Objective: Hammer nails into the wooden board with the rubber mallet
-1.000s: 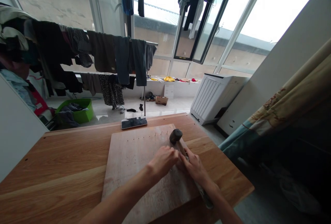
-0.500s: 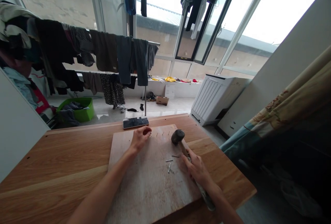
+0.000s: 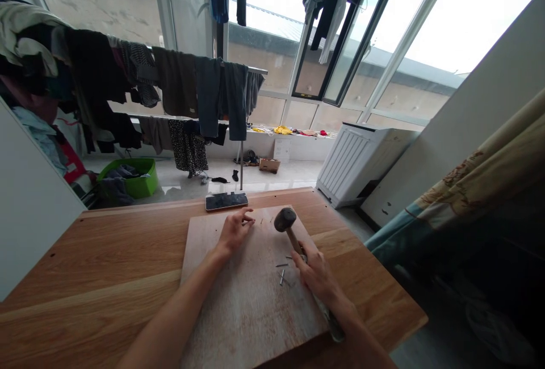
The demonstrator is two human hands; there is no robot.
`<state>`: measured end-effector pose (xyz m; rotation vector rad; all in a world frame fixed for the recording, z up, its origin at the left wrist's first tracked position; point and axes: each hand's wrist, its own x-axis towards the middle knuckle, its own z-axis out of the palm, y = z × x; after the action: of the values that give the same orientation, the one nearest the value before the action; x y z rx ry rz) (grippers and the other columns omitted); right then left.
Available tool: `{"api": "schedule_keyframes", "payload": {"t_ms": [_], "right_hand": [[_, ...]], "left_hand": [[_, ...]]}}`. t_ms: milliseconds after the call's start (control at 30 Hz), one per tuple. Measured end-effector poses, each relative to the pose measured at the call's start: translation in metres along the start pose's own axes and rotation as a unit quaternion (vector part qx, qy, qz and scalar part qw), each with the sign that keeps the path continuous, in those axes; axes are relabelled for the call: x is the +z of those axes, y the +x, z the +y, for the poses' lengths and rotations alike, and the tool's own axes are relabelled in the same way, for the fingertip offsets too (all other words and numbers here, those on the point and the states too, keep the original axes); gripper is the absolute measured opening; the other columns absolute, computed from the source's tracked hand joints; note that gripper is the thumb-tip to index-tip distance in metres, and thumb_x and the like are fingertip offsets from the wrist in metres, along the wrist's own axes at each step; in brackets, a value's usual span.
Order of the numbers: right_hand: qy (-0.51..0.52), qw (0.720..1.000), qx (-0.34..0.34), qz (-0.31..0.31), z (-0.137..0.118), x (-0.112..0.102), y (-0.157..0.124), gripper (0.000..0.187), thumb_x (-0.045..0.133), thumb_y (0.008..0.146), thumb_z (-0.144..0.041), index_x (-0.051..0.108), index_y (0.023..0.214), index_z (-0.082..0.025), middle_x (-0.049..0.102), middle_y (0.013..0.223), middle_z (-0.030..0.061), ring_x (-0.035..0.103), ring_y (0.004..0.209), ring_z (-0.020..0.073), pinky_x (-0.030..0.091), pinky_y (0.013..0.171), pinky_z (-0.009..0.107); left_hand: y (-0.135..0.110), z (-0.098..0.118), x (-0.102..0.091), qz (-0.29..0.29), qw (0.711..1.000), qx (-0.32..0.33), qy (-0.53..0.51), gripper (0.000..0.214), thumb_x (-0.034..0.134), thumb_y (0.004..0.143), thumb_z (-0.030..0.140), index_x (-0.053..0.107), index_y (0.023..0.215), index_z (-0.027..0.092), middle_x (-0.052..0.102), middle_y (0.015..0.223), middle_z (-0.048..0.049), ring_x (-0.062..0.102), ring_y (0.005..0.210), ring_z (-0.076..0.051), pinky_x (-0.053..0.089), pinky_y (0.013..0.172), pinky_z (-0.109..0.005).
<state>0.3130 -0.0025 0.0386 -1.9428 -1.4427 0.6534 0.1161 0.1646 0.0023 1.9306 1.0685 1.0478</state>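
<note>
A wall of windows [image 3: 264, 65] is filling the far side of the room, one dark-framed pane standing open; below it a row of clothes [image 3: 174, 82] is hanging over a drying rack, dark trousers and tops mostly; a patterned curtain [image 3: 464, 179] is drooping along the right. A wooden table [image 3: 106, 261] is spreading across the foreground, its far right corner pointing toward a ribbed white appliance [image 3: 347, 159] that is standing on the floor; a green tub [image 3: 147, 184], with dark cloth inside, is sitting on the tiles beyond the table's left part. A pale, scuffed board [image 3: 242, 301] is lying flat on the table; above its right side a dark-headed mallet [image 3: 293, 238] is slanting, head away from the person; the right hand [image 3: 315, 269] is wrapping its fingers closely round the handle. The left hand [image 3: 234, 230] is hovering at the far part of the board, fingers bending forward near the upright nails [image 3: 271, 219]; whether its fingertips are pinching a nail, I cannot tell. A dark phone [image 3: 226, 201] is lying just past the board's far edge; smallest of all, loose nails [image 3: 282, 276] are resting on the board, left of the right hand, some crossing.
</note>
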Motion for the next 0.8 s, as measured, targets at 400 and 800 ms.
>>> {"api": "schedule_keyframes", "payload": {"t_ms": [400,800], "right_hand": [[-0.053,0.993,-0.099,-0.026,-0.047,0.028,0.019,0.031,0.046,0.095,-0.036,0.064,0.112,-0.017,0.071,0.087,0.0074,0.066,0.084,0.0229,0.044,0.076,0.029],[0.002,0.999,-0.039,-0.011,-0.024,0.012,0.005,0.04,0.044,0.094,-0.046,0.065,0.114,-0.019,0.065,0.068,0.0014,0.063,0.059,0.0187,0.047,0.058,0.027]], "left_hand": [[0.0,0.002,-0.001,-0.003,1.0,0.011,-0.011,0.03,0.065,0.078,0.016,0.067,0.108,0.018,0.079,0.082,-0.0039,0.073,0.074,-0.019,0.056,0.074,-0.029],[-0.004,0.001,-0.002,0.008,0.993,0.102,0.064,0.045,0.067,0.078,0.02,0.058,0.122,0.019,0.066,0.115,-0.0088,0.065,0.102,-0.022,0.054,0.09,-0.037]]}}
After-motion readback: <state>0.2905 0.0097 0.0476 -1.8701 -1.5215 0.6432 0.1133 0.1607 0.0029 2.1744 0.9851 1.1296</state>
